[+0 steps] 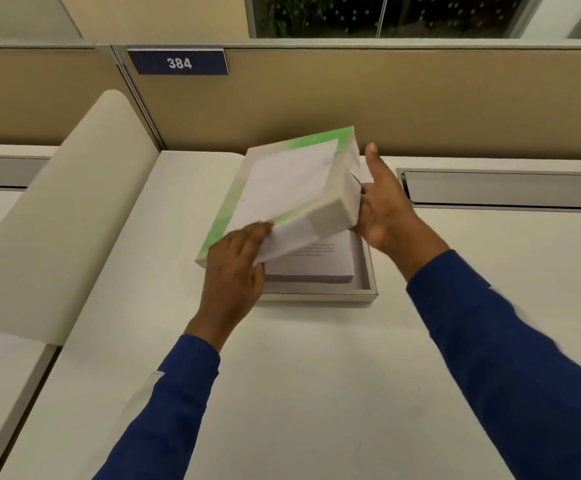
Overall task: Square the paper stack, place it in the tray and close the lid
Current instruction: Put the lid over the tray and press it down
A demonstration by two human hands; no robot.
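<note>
Tan partition (420, 98) behind desk (316, 375), blue plate reading 384 (179, 63) on it; curved cream divider (67, 209) at left; metal cable hatch (500, 188) recessed in desk at right, well apart from tray; window glass (386, 15) above partition.

Tray (365, 296) flat on desk near partition; paper stack (320, 261) lying inside it, printed top sheet showing, near edge looking even; far part of stack hidden under lid.

Lid (292, 188) with green border held tilted over tray, not yet seated; right side raised, left near corner low by tray's left edge; covering most of tray from this view.

Left hand (233, 271) gripping lid's near edge; fingers (257, 233) together, curled over top face, thumb hidden underneath; clamped on lid.

Right hand (386, 209) against lid's right side wall; thumb pointing up and apart from the rest; fingers behind and under lid, mostly hidden, apparently supporting it; exact grip cannot tell.

Both forearms in blue sleeves (507, 341) stretched forward from bottom of view, converging on tray; left wrist bent slightly right, right palm facing left.
</note>
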